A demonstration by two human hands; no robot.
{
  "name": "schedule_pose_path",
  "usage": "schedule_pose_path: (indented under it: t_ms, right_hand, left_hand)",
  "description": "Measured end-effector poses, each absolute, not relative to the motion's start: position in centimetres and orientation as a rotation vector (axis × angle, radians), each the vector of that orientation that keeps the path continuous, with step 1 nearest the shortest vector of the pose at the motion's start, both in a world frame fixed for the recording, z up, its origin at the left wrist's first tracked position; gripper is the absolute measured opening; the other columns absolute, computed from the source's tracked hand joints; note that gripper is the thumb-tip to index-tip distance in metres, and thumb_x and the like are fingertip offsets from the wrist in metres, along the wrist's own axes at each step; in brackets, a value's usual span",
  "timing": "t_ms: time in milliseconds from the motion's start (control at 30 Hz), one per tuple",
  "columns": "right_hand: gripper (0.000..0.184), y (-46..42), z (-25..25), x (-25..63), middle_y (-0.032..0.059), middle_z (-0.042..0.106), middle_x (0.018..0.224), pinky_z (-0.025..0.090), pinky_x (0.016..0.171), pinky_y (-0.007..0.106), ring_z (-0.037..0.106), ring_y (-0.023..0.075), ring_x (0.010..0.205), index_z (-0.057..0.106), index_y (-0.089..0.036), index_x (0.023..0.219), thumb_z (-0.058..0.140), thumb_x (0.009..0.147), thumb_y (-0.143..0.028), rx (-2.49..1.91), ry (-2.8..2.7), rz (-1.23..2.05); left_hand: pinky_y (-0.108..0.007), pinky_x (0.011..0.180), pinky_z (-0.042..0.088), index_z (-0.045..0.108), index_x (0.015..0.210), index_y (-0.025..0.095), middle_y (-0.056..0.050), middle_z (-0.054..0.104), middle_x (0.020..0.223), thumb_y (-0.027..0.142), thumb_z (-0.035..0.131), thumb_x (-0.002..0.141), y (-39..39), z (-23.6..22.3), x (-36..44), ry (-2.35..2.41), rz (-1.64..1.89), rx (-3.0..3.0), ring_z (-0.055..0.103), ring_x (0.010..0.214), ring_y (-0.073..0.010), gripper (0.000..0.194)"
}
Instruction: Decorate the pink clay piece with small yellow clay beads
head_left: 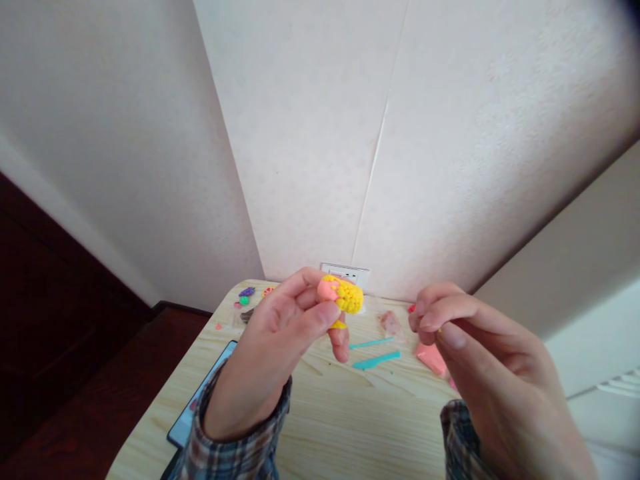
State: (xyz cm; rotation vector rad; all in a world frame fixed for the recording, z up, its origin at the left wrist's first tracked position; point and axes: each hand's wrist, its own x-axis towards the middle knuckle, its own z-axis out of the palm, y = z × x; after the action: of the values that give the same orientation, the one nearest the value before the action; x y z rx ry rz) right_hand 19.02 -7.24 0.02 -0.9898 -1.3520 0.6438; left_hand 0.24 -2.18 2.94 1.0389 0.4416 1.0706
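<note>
Up over the table, my left hand (277,333) grips a small modelling-clay figure (350,297) between thumb and fingers. The figure has a pink patch at its left end and bumpy yellow clay over the rest. Beneath my left thumb shows another piece of yellow clay (339,325); whether it joins the figure is hidden. My right hand (493,350), off to the right and apart from the figure, has thumb and index finger pinched together. A tiny bit of yellow clay (440,330) peeks out between those fingertips, mostly covered.
Two turquoise clay tools, a thin stick (371,343) and a knife (377,361), lie on the wooden table (340,420). A pink clay block (431,360) is behind my right hand. A tablet (203,393) lies at left; purple clay grapes (247,292) sit at the back. The wall has a socket (360,273).
</note>
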Motion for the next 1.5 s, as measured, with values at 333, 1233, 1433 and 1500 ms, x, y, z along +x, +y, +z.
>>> schedule_pose_path:
  t_ms: [333, 1233, 1433, 1500]
  right_hand:
    - [0.011, -6.3, 0.0, 19.4, 0.0021, 0.067, 0.076, 0.053, 0.058, 0.024, 0.064, 0.0161, 0.07, 0.074, -0.025, 0.072, 0.074, 0.081, -0.032, -0.966, -1.382, 0.622]
    - [0.028, 0.0, -10.6, 18.1, 0.0023, 0.076, 0.076, 0.056, 0.06, 0.025, 0.066, 0.013, 0.062, 0.075, -0.021, 0.078, 0.087, 0.063, -0.042, -0.916, -0.657, 1.431]
    - [0.032, -0.7, -11.9, 19.5, 0.0041, 0.081, 0.092, 0.058, 0.067, 0.018, 0.073, 0.0098, 0.07, 0.079, -0.022, 0.089, 0.09, 0.061, -0.032, -0.909, -0.52, 1.501]
    - [0.032, -1.2, -10.8, 19.5, 0.0041, 0.081, 0.089, 0.058, 0.067, 0.017, 0.073, 0.0097, 0.069, 0.08, -0.021, 0.089, 0.09, 0.062, -0.032, -0.882, -0.514, 1.502]
  left_hand:
    - [-0.014, 0.048, 0.046, 0.061, 0.08, 0.013, 0.003, 0.061, 0.07, 0.033, 0.08, 0.076, -2.0, 2.5, 0.2, 0.431, 1.054, 1.026, 0.055, 0.052, -0.0041, 0.028]
    - [-0.02, 0.056, 0.049, 0.058, 0.078, 0.016, 0.003, 0.062, 0.074, 0.031, 0.077, 0.08, -1.5, 2.2, -0.3, 0.348, 1.033, 1.051, 0.053, 0.052, -0.0048, 0.024]
    - [-0.016, 0.054, 0.048, 0.058, 0.073, 0.016, 0.006, 0.05, 0.059, 0.034, 0.079, 0.078, -1.1, 2.5, -0.3, 0.431, 1.078, 1.089, 0.048, 0.052, -0.0054, 0.027]
    - [-0.015, 0.049, 0.046, 0.058, 0.071, 0.016, 0.006, 0.051, 0.059, 0.033, 0.082, 0.074, -1.1, 2.7, 0.0, 0.451, 1.085, 1.099, 0.047, 0.051, -0.0056, 0.029]
